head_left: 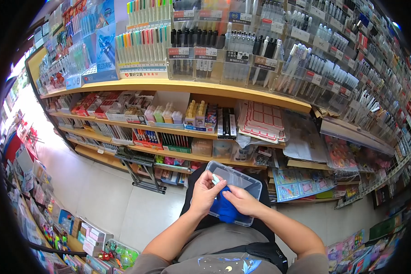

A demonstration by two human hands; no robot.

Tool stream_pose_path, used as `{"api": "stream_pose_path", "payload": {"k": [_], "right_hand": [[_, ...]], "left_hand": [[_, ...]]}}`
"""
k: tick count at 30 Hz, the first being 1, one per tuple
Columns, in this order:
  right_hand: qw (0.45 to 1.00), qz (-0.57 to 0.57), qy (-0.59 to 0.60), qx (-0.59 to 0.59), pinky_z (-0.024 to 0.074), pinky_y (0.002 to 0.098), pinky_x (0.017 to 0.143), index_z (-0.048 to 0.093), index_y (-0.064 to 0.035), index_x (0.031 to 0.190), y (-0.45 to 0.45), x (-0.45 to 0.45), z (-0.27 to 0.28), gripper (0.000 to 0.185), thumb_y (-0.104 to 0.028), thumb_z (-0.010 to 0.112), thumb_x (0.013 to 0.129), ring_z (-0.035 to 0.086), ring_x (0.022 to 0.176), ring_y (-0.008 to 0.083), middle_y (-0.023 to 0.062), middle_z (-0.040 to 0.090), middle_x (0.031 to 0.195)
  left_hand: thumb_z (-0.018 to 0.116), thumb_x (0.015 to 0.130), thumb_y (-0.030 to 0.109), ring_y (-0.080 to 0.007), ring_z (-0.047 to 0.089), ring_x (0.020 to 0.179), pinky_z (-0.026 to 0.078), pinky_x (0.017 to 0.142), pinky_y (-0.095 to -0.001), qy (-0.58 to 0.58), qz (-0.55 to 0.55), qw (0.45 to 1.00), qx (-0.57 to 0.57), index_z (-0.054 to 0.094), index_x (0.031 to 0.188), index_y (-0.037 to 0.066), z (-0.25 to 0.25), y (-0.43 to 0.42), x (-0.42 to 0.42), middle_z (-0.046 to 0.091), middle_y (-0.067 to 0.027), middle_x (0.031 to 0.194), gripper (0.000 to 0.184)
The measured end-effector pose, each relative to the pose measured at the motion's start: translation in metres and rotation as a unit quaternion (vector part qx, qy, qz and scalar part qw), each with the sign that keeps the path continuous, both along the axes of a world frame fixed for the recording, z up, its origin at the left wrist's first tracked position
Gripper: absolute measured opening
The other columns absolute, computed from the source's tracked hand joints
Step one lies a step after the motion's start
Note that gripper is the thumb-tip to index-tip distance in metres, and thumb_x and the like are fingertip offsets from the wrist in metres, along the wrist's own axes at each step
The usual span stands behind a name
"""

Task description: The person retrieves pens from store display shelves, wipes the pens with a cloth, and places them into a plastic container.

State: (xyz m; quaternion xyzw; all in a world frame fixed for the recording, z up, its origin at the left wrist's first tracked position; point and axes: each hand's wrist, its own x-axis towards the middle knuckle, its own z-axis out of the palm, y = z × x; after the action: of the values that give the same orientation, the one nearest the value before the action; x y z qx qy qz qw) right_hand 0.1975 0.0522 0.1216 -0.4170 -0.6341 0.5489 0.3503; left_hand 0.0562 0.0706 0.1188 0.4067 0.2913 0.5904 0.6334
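Observation:
A clear plastic box or lid [249, 182] rests on my lap, tilted. Over it, my left hand [204, 189] is closed, pinching a small white piece [215, 179] between thumb and fingers. My right hand [243, 201] is also closed, its thumb and fingers on a bright blue, soft-looking object [224, 209] beneath both hands. The blue object lies against the box, and its exact kind is hard to make out. The two hands nearly touch, and part of the blue object is hidden behind the fingers.
Ahead stand wooden shelves [187, 86] with pens in clear racks [255, 41] and boxed stationery [169, 114]. A folded black metal stand [144, 171] leans at the lower shelf. More goods [96, 237] crowd the left, with tiled floor [96, 187] between.

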Motion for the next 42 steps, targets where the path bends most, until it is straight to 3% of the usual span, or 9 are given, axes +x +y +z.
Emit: {"api": "stream_pose_path", "payload": {"k": [4,9,20,23,27,30,33,39,42], "right_hand": [[0.998,-0.004,-0.001,-0.056,0.0386,0.0272,0.058,0.049,0.0001,0.086,0.001,-0.001,-0.008,0.025,-0.024,0.044,0.092,0.044,0.068,0.0086,-0.0003,0.05,0.073],[0.997,0.026,-0.054,-0.044,0.0367,0.0265,0.056,0.047,-0.001,0.08,-0.005,0.016,0.006,0.026,-0.023,0.043,0.093,0.04,0.062,0.0086,0.0012,0.044,0.066],[0.989,0.07,-0.124,-0.035,0.0378,0.0268,0.06,0.047,-0.0016,0.082,-0.025,0.05,0.02,0.025,-0.023,0.04,0.093,0.039,0.065,0.0096,0.0008,0.044,0.068],[0.991,0.054,-0.099,-0.072,0.0403,0.0239,0.068,0.052,-0.0017,0.091,-0.029,0.06,0.015,0.024,-0.022,0.04,0.094,0.045,0.072,0.0085,0.0002,0.051,0.078],[0.971,-0.063,0.11,-0.202,0.0407,0.0237,0.085,0.05,-0.0004,0.111,-0.031,0.069,0.001,0.029,-0.022,0.039,0.094,0.052,0.093,0.0097,0.0039,0.056,0.104],[0.946,-0.082,0.198,-0.242,0.0414,0.0251,0.086,0.049,-0.0006,0.111,-0.026,0.063,0.001,0.031,-0.023,0.037,0.095,0.054,0.094,0.0112,0.0048,0.057,0.105],[0.929,-0.073,0.214,-0.292,0.0434,0.0277,0.085,0.049,-0.0011,0.112,-0.022,0.048,0.018,0.034,-0.027,0.036,0.095,0.054,0.093,0.0128,0.0055,0.057,0.104],[0.926,0.006,0.194,-0.324,0.0491,0.0303,0.078,0.049,0.0003,0.111,-0.005,0.022,0.015,0.033,-0.027,0.04,0.094,0.059,0.085,0.0149,0.0078,0.059,0.098],[0.962,0.02,0.113,-0.246,0.0448,0.0228,0.066,0.054,-0.0033,0.094,-0.007,0.004,0.022,0.024,-0.024,0.043,0.093,0.05,0.072,0.0055,-0.0013,0.054,0.079]], "left_hand": [[0.063,0.081,0.014,-0.0052,0.05,0.069,0.038,0.063,-0.0169,0.039,-0.009,0.999,-0.025,0.048,0.078,0.009,0.005,-0.001,-0.007,0.058,-0.0018,0.08,0.015],[0.059,0.084,0.015,-0.0047,0.044,0.062,0.033,0.057,-0.0171,-0.042,0.006,0.999,-0.006,0.046,0.079,0.009,0.007,0.001,-0.002,0.058,-0.0038,0.079,0.015],[0.056,0.086,0.019,-0.007,0.047,0.065,0.036,0.06,-0.0186,-0.072,0.041,0.996,-0.016,0.046,0.082,0.009,0.004,0.003,-0.005,0.057,-0.0044,0.08,0.016],[0.054,0.087,0.021,-0.0083,0.051,0.068,0.043,0.063,-0.0216,-0.1,0.041,0.994,-0.026,0.046,0.083,0.006,0.004,0.006,-0.009,0.057,-0.0052,0.081,0.017],[0.053,0.088,0.021,-0.0096,0.052,0.07,0.044,0.063,-0.0217,-0.126,0.021,0.991,-0.027,0.047,0.085,0.006,0.004,0.008,-0.013,0.056,-0.0058,0.083,0.016],[0.052,0.089,0.021,-0.0098,0.051,0.07,0.045,0.064,-0.0222,-0.117,0.006,0.993,-0.024,0.048,0.086,0.006,0.006,0.006,-0.012,0.056,-0.006,0.084,0.017],[0.051,0.089,0.022,-0.01,0.051,0.07,0.045,0.064,-0.0227,-0.108,-0.002,0.994,-0.026,0.049,0.086,0.006,0.007,0.006,-0.011,0.056,-0.0059,0.085,0.017],[0.049,0.09,0.022,-0.0106,0.053,0.078,0.044,0.07,-0.0229,-0.065,-0.007,0.998,-0.011,0.051,0.106,0.003,0.009,0.003,-0.01,0.056,-0.0056,0.091,0.025],[0.051,0.089,0.025,-0.011,0.054,0.08,0.043,0.074,-0.0227,-0.068,0.02,0.997,-0.03,0.049,0.115,0.004,0.016,-0.002,-0.003,0.057,-0.0044,0.091,0.034]]}}
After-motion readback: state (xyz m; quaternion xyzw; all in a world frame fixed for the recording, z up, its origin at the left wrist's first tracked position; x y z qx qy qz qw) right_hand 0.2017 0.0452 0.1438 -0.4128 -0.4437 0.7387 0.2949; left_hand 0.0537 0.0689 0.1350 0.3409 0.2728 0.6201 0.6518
